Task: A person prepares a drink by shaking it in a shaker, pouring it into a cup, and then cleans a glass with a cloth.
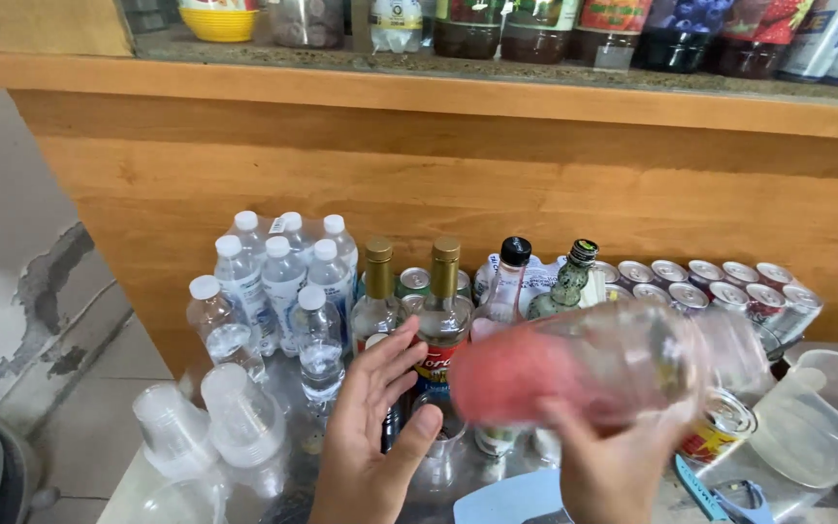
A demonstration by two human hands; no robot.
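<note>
Wooden panelling fills the background, with a stone-topped shelf (535,70) of jars and cans along the top of the frame; below it a crowded surface (128,490) carries bottles and cups. At centre right, the right hand (613,466) is closed around a clear plastic bottle (613,364) with a red label, held tipped on its side and blurred. The grip wraps the bottle's underside, thumb and fingers pressed to it. Just left, the left hand (370,437) is open, fingers spread, reaching towards a small glass (438,427) and the base of a gold-capped syrup bottle (441,315); whether it touches either I cannot tell. A second gold-capped bottle (376,296) stands beside that one, with a black-capped bottle (506,286) to the right. Further left stands a shrink-wrapped pack of water bottles (278,277), and in front of it, at lower left, stacked clear plastic cups (206,422). Behind the held bottle, at right, rows of drink cans (720,281) sit against the panelling. A clear plastic jug (826,417) stands at the right edge, with a small printed tin (720,427) beside it.
</note>
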